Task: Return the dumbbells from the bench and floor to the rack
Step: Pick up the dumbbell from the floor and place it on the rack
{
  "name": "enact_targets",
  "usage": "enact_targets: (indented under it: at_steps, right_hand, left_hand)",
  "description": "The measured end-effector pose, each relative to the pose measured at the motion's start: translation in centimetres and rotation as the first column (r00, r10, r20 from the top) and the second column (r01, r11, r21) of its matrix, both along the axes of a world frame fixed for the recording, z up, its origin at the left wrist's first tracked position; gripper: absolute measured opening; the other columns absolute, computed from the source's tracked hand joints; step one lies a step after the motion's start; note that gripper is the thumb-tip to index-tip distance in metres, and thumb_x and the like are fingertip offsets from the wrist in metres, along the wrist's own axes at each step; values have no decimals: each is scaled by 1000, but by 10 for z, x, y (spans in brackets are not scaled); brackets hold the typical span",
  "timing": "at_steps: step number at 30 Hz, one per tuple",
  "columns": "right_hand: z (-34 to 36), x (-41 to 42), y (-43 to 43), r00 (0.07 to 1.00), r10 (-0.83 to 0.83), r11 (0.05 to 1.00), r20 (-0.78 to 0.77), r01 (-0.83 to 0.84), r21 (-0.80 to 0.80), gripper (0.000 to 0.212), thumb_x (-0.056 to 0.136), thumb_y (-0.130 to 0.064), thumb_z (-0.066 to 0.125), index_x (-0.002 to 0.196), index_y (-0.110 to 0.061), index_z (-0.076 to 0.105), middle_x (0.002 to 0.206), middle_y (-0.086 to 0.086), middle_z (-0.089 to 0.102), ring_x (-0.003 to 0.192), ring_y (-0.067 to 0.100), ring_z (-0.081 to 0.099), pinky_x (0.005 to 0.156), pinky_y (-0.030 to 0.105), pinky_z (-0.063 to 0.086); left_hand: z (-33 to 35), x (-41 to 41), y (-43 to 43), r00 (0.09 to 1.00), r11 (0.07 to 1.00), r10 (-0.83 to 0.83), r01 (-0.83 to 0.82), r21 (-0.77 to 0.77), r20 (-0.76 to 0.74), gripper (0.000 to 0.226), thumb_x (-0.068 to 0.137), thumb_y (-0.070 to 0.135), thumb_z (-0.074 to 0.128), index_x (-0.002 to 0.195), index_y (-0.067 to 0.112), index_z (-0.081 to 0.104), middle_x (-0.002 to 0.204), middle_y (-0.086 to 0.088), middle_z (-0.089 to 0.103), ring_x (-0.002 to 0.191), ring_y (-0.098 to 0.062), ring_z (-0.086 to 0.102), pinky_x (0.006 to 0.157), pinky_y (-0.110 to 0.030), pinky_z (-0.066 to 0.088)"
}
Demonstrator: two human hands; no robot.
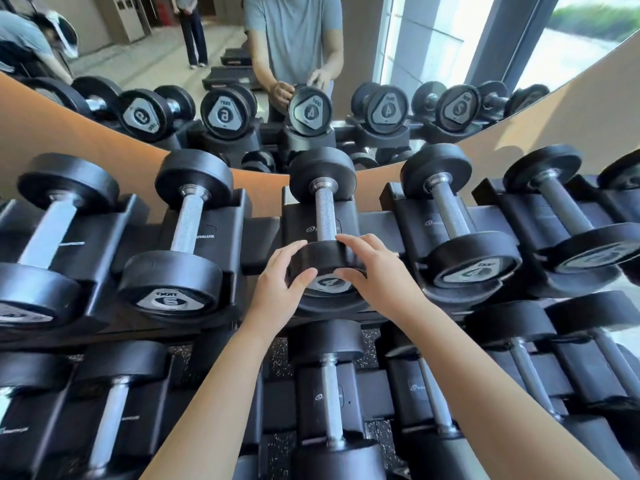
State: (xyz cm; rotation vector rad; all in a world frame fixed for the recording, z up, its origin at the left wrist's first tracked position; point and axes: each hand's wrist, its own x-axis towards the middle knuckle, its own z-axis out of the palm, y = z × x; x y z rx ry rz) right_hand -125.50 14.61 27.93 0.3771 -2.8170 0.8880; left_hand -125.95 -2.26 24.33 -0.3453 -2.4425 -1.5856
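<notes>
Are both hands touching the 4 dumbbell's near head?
Touching. The head view shows the left hand and right hand with fingers wrapped on either side of the near head of the 4 dumbbell, no gap visible.

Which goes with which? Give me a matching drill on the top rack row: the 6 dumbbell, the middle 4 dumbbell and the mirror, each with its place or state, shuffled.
Things:
1. 6 dumbbell
2. middle 4 dumbbell
3. mirror

Places or states:
A. near head clasped by the left hand and right hand
B. on the wall behind the rack, showing the dumbbells' end caps
C. resting in its cradle, untouched

Pairs: 1-C, 2-A, 3-B.
</notes>
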Motion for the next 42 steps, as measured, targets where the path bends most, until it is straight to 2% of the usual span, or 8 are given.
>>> enact_targets:
  at_steps: [10, 13, 17, 23, 28, 31, 34, 42]
  right_hand:
    - [-16, -16, 15, 993, 38, 979, 112, -15, -202, 55, 74, -14, 73, 123, -18, 49, 102, 0, 51, 82, 16, 44, 68, 18, 27]
    - [-8, -17, 15, 990, 57, 989, 131, -37, -145, 52, 75, -15, 71, 121, -23, 48, 101, -2, 48, 89, 18, 47, 73, 24, 30]
    - [6, -16, 8, 996, 35, 993, 80, -44, 108, 50, 78, -23, 68, 122, -24, 44, 97, 1, 43, 90, 29, 52, 68, 29, 29]
    - [9, -13, 1, 1000, 17, 992, 18, -19, 121, 52, 77, -27, 69, 123, -26, 47, 92, -1, 44, 89, 30, 55, 69, 30, 34]
    - [-9, -16, 22, 987, 110, 968, 121, -79, -237, 55, 75, -18, 72, 124, -30, 49, 104, -10, 53, 87, 8, 49, 80, 26, 42]
    - [-21, -16, 28, 961, 179, 877, 213, -57, -478, 51, 76, -11, 72, 116, -34, 51, 115, -7, 58, 110, 17, 55, 100, 44, 43]
    - [-30, -16, 26, 966, 159, 845, 206, -25, -535, 51, 76, -9, 71, 104, -45, 47, 110, -3, 58, 109, 26, 55, 100, 51, 42]
    - [-34, -18, 16, 988, 87, 908, 131, -25, -419, 49, 76, -12, 71, 119, -20, 50, 110, 4, 57, 96, 17, 53, 81, 19, 35]
  left_hand:
    - [-6, 1, 6, 998, 996, 46, -50, 77, 50, 39, 84, 7, 58, 121, 16, 50, 126, -4, 54, 117, -17, 48, 103, -33, 35]
    - [-11, 3, 9, 995, 975, 25, -46, 219, 98, 38, 86, 3, 55, 121, 16, 49, 126, -7, 55, 119, -20, 49, 105, -43, 35]
    - [-18, 7, 9, 990, 925, -54, 2, 379, 127, 37, 88, 3, 52, 114, 30, 50, 120, 2, 57, 113, -7, 53, 101, -30, 39]
    - [-20, -2, -10, 983, 975, -67, 28, 221, 171, 52, 85, -2, 54, 107, 45, 49, 113, 18, 58, 103, 7, 55, 94, -16, 40]
    - [-6, 0, -6, 997, 999, 47, -47, -5, 66, 51, 80, 12, 66, 125, 29, 49, 122, 15, 53, 114, 0, 47, 99, -25, 36]
    - [8, 2, 13, 994, 994, 48, -57, -95, -93, 52, 79, 11, 67, 127, 16, 49, 123, 8, 50, 115, -6, 45, 99, -18, 30]
    - [12, 6, 22, 989, 986, 76, -94, -135, -129, 46, 79, 10, 66, 123, 13, 52, 120, 3, 52, 113, -10, 46, 97, -17, 29]
    - [6, 7, 15, 991, 993, 121, -121, 5, -59, 43, 79, 9, 66, 119, 18, 54, 116, 7, 54, 109, -2, 46, 93, -3, 29]
